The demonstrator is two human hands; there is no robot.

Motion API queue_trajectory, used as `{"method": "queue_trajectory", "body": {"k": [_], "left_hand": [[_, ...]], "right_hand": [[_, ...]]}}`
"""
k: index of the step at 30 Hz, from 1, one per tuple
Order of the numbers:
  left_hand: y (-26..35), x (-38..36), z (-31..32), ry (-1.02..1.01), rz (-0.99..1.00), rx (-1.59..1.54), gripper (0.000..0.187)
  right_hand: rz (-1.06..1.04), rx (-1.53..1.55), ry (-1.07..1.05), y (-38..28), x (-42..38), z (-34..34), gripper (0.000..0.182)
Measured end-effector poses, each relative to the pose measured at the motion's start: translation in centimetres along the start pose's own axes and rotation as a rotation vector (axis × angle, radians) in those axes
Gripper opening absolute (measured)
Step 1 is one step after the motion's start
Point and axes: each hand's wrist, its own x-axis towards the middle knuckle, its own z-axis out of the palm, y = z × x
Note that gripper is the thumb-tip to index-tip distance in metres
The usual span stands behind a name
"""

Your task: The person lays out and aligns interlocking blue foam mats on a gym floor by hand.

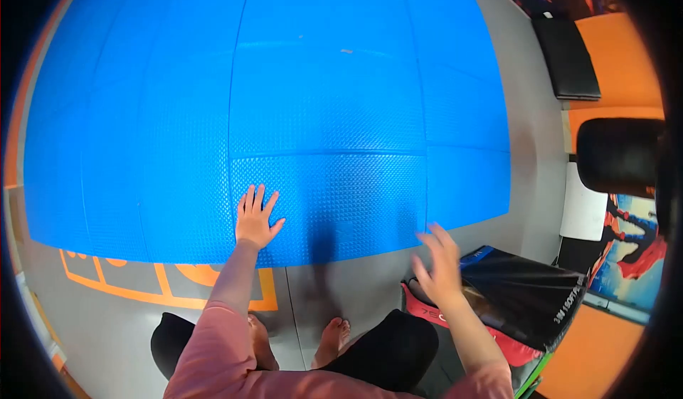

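My left hand lies spread on the textured blue mat, close to its front edge. It holds nothing. My right hand is open with fingers apart, near the mat's front right corner and just left of a black soft-play box. Whether this hand touches anything is hard to see. Seams divide the mat into panels, and a small pale scrap sits on its far part.
Grey flooring surrounds the mat, with orange line markings at front left. A red item pokes out under the box. Along the right side are black pads, a black cushioned seat and a colourful poster. My bare feet are on the floor.
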Motion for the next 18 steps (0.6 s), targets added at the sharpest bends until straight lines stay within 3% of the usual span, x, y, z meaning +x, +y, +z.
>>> {"method": "queue_trajectory", "body": {"k": [1, 4, 6, 18], "left_hand": [[-0.4, 0.0, -0.4, -0.018, 0.017, -0.015, 0.077], [-1.1, 0.0, 0.2, -0.014, 0.026, -0.037, 0.076], [-1.6, 0.7, 0.7, 0.003, 0.027, -0.034, 0.077], [-2.1, 0.2, 3.3, -0.034, 0.047, 0.051, 0.080]], "right_hand": [[0.011, 0.101, -0.034, 2.5, 2.7, 5.5, 0.061], [0.051, -0.027, -0.021, 9.4, 6.4, 20.2, 0.070], [0.243, -0.290, 0.002, 10.3, 8.2, 26.2, 0.080], [0.275, -0.207, 0.058, 12.5, 7.8, 29.0, 0.084]]}}
